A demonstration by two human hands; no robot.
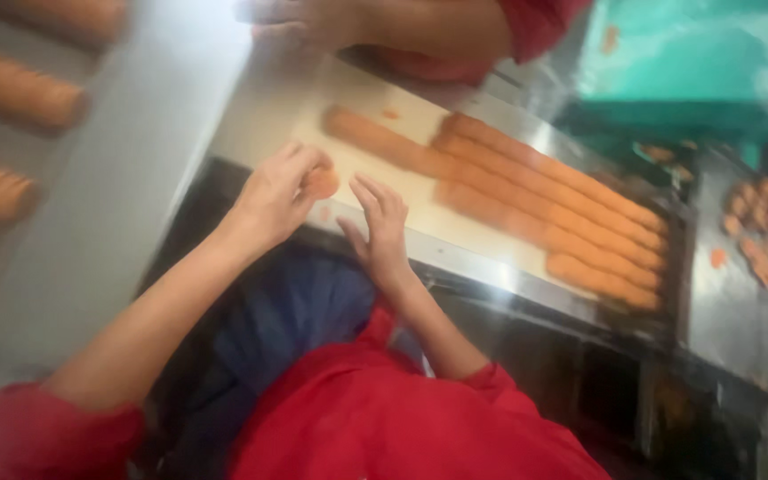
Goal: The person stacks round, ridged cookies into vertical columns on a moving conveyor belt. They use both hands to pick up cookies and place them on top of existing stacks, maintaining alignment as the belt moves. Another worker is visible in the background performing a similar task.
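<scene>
This is a food factory, at a biscuit production line rather than a home kitchen. Long rows of round orange-brown biscuits standing on edge point(544, 200) lie side by side on a pale flat conveyor surface point(375, 93) edged with a shiny steel rail point(491, 271). To the right, loose biscuits point(753, 227) sit on a grey metal machine plate point(731, 311), beside a teal-painted machine housing point(686, 53). On the left, more stacked biscuit rolls point(15, 89) rest on a wide grey belt point(117, 178). Workers wear matching red sleeves point(535, 27), one reaching in from across the line, which points to staffed packing work.
</scene>
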